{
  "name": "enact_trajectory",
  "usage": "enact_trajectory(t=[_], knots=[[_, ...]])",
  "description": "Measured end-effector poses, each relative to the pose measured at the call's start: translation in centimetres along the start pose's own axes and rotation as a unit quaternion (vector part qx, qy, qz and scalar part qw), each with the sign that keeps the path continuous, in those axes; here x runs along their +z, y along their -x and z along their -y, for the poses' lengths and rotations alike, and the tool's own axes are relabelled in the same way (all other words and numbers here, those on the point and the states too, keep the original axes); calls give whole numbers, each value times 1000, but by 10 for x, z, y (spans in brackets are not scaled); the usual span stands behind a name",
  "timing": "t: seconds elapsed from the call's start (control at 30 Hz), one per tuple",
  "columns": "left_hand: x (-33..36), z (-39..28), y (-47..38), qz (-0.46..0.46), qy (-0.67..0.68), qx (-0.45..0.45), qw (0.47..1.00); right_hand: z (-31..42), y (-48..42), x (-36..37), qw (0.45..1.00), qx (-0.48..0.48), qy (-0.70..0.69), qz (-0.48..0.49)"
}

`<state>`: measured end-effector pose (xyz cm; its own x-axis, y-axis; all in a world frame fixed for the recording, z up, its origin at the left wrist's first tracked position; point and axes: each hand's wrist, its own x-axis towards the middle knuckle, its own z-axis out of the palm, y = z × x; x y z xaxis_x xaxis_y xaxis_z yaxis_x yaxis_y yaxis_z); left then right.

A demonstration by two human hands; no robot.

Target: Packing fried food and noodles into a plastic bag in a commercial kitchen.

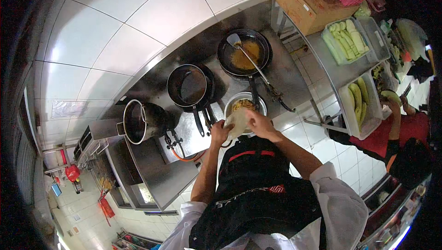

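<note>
Between my two hands is a pale translucent bag (237, 122), apparently plastic. My left hand (220, 133) pinches its left edge, and my right hand (261, 124) grips the upper right side. Right behind the bag stands a round metal bowl (228, 104) with yellow-brown shredded food (243, 104) in it; the bag and my hands hide its near part. Above the bowl's right side juts the handle of a black frying pan (221, 62). That pan contains brownish oily liquid (247, 54), and a metal spatula (253, 61) rests across it.
Left on the steel stove counter (288, 87) are a second frying pan (188, 84) and a deep pot (134, 121). An orange gas hose (186, 159) runs along the front. At right, a steel table (316, 47) bears tubs of cut vegetables (347, 41); another person (397, 136) works there.
</note>
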<state>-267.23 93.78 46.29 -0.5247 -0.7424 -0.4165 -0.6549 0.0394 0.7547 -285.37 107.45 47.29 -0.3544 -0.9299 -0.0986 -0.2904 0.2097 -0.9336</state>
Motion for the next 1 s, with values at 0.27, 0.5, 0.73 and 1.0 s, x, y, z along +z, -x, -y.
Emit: enact_trajectory(t=[0.27,0.5,0.73,1.0], knots=[[-6,-45,11,-77,-137,-1,988,41,-33,11,976,-188,88,-66],[-8,-65,4,-42,-221,24,974,-18,-37,19,1000,-20,-1,7],[-8,-62,-2,-39,-239,92,966,5,-38,0,990,8,35,137],[-15,-74,-2,-31,-277,164,946,-2,-35,7,999,1,31,-31]])
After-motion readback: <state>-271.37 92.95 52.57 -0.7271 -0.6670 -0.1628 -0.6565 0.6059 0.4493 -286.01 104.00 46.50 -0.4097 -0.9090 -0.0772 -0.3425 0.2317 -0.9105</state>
